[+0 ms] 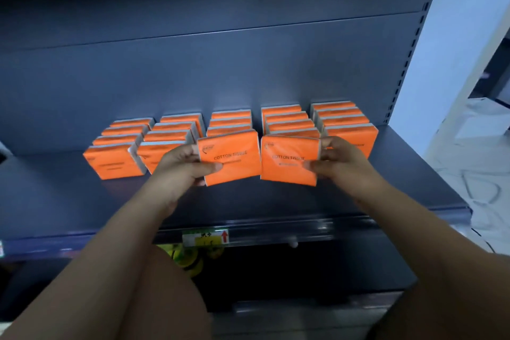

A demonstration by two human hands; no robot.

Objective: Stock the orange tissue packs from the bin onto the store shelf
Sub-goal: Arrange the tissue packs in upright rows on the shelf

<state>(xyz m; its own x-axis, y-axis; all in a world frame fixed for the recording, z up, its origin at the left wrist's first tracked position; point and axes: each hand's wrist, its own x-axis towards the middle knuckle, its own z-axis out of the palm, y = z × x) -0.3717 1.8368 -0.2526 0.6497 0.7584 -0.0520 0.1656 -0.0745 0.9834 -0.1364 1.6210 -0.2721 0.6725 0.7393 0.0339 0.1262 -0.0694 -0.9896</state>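
Orange tissue packs [230, 156], flat glossy squares, one pinched in each hand's grip.

Dim overall, blue cast on the shelf [248, 201]. Daylight spills in from the right, wall [452, 36] blown out. Lower shelf in deep shadow. Wide-angle bends the edges; print on the orange packs [231, 157] soft, slight motion blur.

A white-and-yellow price label [205, 237] with a red arrow sits on the rail below me. Yellow-green items [190, 259] show dimly on the lower level, near. A pale wall [452, 44] and white marbled floor [485, 188] lie right.
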